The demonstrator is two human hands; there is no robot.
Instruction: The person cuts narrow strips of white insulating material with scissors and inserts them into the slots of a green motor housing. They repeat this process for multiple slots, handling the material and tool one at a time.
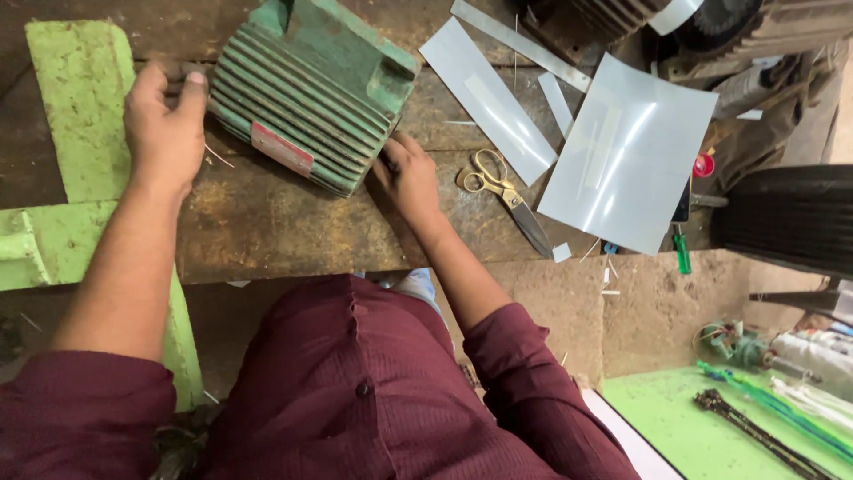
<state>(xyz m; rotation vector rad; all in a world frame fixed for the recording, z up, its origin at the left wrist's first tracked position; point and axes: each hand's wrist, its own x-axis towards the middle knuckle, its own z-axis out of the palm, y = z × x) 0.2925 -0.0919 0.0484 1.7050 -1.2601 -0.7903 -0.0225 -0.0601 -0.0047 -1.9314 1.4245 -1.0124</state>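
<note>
Head camera looks down on a worn wooden workbench [267, 222], with a ribbed green motor housing [311, 89] as the landmark. Left of the housing lies a light green painted metal piece [80, 107]. At the housing's left end, the left hand [164, 129] rests with fingers closed around a dark shaft stub that is mostly hidden, forearm stretched straight out from a maroon sleeve. At the housing's lower right corner, the right hand [409, 178] presses against the casing, fingers curled in; whether it pinches anything small cannot be told. The housing sits tilted on the bench, touching both hands. Just right of the housing lie brass-handled scissors [502, 191], then a cut strip of pale sheet [484, 98], and farther right a larger curved pale sheet [631, 151] with offcuts beside it. As a judgement, sheet cutting looks partly done, since strips and scraps are already cut, while the housing is only being steadied, and nothing is fitted to it yet
</note>
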